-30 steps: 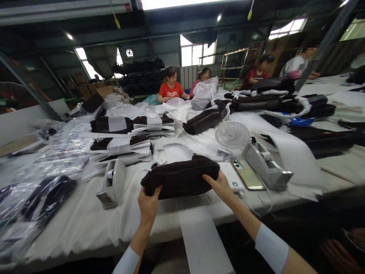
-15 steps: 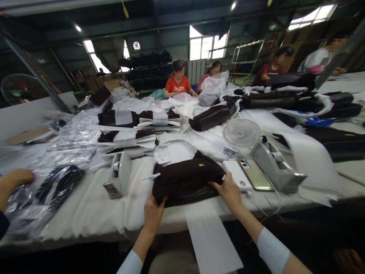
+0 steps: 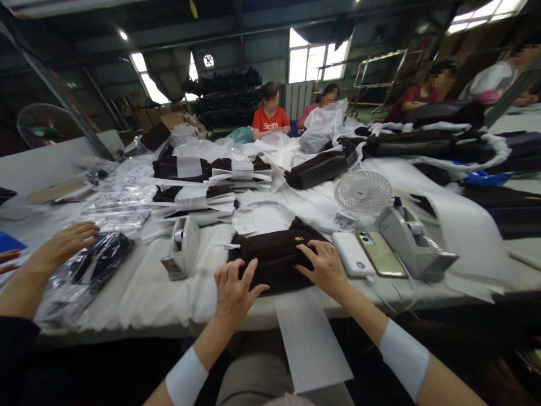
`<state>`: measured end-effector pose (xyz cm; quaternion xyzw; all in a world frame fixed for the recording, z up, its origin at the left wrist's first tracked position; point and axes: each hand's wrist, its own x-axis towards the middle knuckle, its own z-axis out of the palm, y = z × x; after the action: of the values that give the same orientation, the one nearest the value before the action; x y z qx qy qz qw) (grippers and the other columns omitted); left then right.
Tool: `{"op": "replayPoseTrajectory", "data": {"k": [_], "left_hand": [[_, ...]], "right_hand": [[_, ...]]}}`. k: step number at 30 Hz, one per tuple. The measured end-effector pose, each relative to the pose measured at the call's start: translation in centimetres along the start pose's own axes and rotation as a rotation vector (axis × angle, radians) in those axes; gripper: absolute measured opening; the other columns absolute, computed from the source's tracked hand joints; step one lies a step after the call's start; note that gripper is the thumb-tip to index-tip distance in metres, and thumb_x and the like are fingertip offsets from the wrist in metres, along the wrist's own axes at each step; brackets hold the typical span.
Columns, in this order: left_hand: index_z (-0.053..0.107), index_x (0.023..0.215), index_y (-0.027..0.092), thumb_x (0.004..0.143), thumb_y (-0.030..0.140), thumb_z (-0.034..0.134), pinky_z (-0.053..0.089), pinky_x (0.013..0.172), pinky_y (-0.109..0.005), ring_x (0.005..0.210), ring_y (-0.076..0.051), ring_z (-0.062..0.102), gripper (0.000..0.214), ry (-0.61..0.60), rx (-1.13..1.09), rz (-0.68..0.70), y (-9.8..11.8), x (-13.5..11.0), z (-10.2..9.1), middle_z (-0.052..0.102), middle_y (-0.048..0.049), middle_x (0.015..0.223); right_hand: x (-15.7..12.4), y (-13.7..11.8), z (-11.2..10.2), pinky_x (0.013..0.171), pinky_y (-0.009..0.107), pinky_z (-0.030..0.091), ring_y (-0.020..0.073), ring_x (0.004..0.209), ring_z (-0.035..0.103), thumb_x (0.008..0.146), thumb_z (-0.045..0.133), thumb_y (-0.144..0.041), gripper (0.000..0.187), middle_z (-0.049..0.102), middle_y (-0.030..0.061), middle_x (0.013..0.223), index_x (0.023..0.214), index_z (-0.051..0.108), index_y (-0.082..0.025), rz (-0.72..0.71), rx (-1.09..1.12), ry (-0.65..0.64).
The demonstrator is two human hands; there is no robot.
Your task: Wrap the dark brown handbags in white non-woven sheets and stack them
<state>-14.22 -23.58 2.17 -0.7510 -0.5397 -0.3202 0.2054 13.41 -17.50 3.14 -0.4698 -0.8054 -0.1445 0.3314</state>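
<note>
A dark brown zip bag [image 3: 276, 254] with a small gold tag lies flat on the white-covered table [image 3: 139, 293] in front of me. My left hand [image 3: 234, 293] rests on its near left part with fingers spread and flat. My right hand [image 3: 323, 268] lies open on its right part, fingers stretched over the top. A strip of white non-woven cloth [image 3: 310, 341] runs from under the bag over the table's near edge.
A tape dispenser [image 3: 182, 255] stands left of the bag; a white power bank [image 3: 351, 254], a phone [image 3: 381, 254], a second dispenser [image 3: 416, 242] and a small fan [image 3: 362, 192] sit right. A co-worker's hand [image 3: 63, 245] touches plastic-wrapped bags at left. Wrapped bags and seated people are behind.
The bag has been laid down flat. Both my hands let go of its ends and now press open on top. The co-worker's hand at left has reached further in.
</note>
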Motion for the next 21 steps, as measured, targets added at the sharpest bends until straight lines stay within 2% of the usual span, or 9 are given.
{"op": "replayPoseTrajectory", "data": {"k": [2,3,4,7,9,11,13,17,21], "left_hand": [[0.059,0.113,0.022,0.088,0.033,0.064,0.041,0.082,-0.04,0.092,-0.025,0.052,0.028,-0.186,0.064,0.167,0.0,1.4,0.7,0.056,-0.0078,0.098],[0.062,0.102,0.022,0.09,0.026,0.06,0.04,0.077,-0.037,0.085,-0.023,0.05,0.013,-0.238,0.087,0.223,-0.1,1.6,1.3,0.055,-0.006,0.09],[0.062,0.092,0.022,0.091,0.02,0.056,0.038,0.071,-0.035,0.078,-0.021,0.048,0.007,-0.261,0.099,0.268,-0.3,1.6,2.1,0.053,-0.0046,0.083],[0.06,0.078,0.022,0.093,0.015,0.047,0.034,0.065,-0.033,0.071,-0.02,0.043,0.021,-0.26,0.091,0.342,-0.9,0.2,4.1,0.05,-0.0036,0.075],[0.061,0.078,0.022,0.095,0.015,0.045,0.034,0.064,-0.032,0.071,-0.02,0.042,0.024,-0.251,0.088,0.362,-1.4,-0.8,4.6,0.048,-0.0039,0.075],[0.064,0.085,0.024,0.095,0.016,0.045,0.034,0.063,-0.031,0.071,-0.019,0.042,0.023,-0.254,0.079,0.391,-2.1,-1.4,4.6,0.047,-0.0035,0.076],[0.065,0.1,0.03,0.095,0.015,0.046,0.035,0.064,-0.029,0.07,-0.018,0.041,0.025,-0.261,0.064,0.424,-2.6,-1.5,4.3,0.047,-0.0025,0.079],[0.048,0.133,0.048,0.09,0.009,0.048,0.041,0.068,-0.027,0.073,-0.016,0.044,0.057,-0.259,0.078,0.432,-2.6,-1.2,3.7,0.046,-0.001,0.086],[0.04,0.141,0.048,0.078,0.002,0.055,0.047,0.068,-0.025,0.074,-0.015,0.049,0.079,-0.173,0.061,0.462,-2.4,-2.1,4.6,0.048,-0.0005,0.089]], "right_hand": [[-0.3,-0.2,0.6,0.088,0.038,0.035,0.0255,0.097,0.05,0.075,0.077,-0.028,0.031,0.059,0.0085,0.1,0.103,0.065,-0.018,-0.018,0.003,-0.011],[-0.6,-0.3,1.1,0.086,0.037,0.034,0.0241,0.092,0.05,0.074,0.076,-0.024,0.023,0.06,0.0072,0.095,0.094,0.065,-0.018,-0.033,0.0,-0.014],[-1.0,-0.4,1.6,0.083,0.036,0.034,0.0224,0.087,0.049,0.074,0.074,-0.019,0.016,0.059,0.0057,0.088,0.085,0.063,-0.018,-0.053,-0.005,-0.013],[-2.3,-0.3,2.8,0.074,0.033,0.032,0.0185,0.074,0.044,0.077,0.064,-0.006,0.014,0.054,0.0024,0.072,0.071,0.058,-0.018,-0.104,-0.024,0.01],[-2.9,0.1,2.9,0.071,0.032,0.031,0.0178,0.072,0.043,0.081,0.056,-0.002,0.018,0.054,0.0024,0.07,0.074,0.06,-0.018,-0.168,-0.021,0.032],[-3.1,0.6,2.7,0.071,0.032,0.031,0.0172,0.072,0.043,0.086,0.052,-0.002,0.021,0.056,0.0029,0.074,0.082,0.064,-0.018,-0.275,-0.003,0.046],[-3.2,0.9,2.3,0.073,0.032,0.032,0.0171,0.075,0.045,0.088,0.05,-0.002,0.024,0.059,0.0038,0.08,0.09,0.067,-0.019,-0.339,0.028,0.057],[-3.7,0.3,1.3,0.077,0.032,0.035,0.0178,0.084,0.05,0.09,0.047,-0.003,0.027,0.062,0.006,0.09,0.098,0.067,-0.019,-0.242,0.095,0.055],[-4.2,-0.7,1.0,0.075,0.033,0.036,0.0183,0.079,0.05,0.088,0.051,-0.008,0.018,0.059,0.0037,0.084,0.093,0.063,-0.02,-0.18,0.035,0.018]]}}
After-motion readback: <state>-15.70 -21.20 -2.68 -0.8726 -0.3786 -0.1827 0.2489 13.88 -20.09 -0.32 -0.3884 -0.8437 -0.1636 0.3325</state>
